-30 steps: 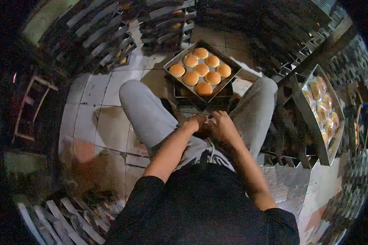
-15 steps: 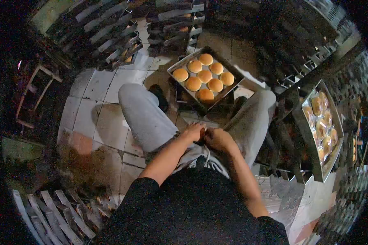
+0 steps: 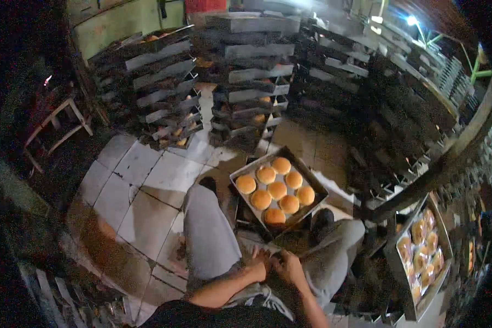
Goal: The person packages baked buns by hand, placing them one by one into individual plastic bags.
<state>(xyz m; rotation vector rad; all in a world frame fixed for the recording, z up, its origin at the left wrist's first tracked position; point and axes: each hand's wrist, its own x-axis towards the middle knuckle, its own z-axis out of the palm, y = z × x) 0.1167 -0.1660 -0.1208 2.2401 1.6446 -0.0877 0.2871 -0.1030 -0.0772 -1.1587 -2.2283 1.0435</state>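
Note:
A square metal tray (image 3: 317, 205) holds several round golden buns (image 3: 277, 190) and rests low on the floor between the knees. Nearer the body, my left hand (image 3: 258, 263) and my right hand (image 3: 290, 267) meet in front of the lap, just below the tray's near corner. Fingers of both are bent and close together; shadow and blur hide what they hold, if anything. Neither hand touches the buns. At the right, a second tray (image 3: 448, 246) stands on a stack with several wrapped buns (image 3: 421, 254) in it.
Tall stacks of dark trays (image 3: 164, 82) stand ahead, with more stacks (image 3: 333, 71) to the right. A wooden frame (image 3: 65, 128) is at the far left. Pale floor tiles (image 3: 147, 180) lie left of my legs. A bright lamp (image 3: 413, 21) shines at the upper right.
The view has tilted up, so the trays, legs and hands appear lower and more of the stacks and wall shows. Both hands remain together at the lap.

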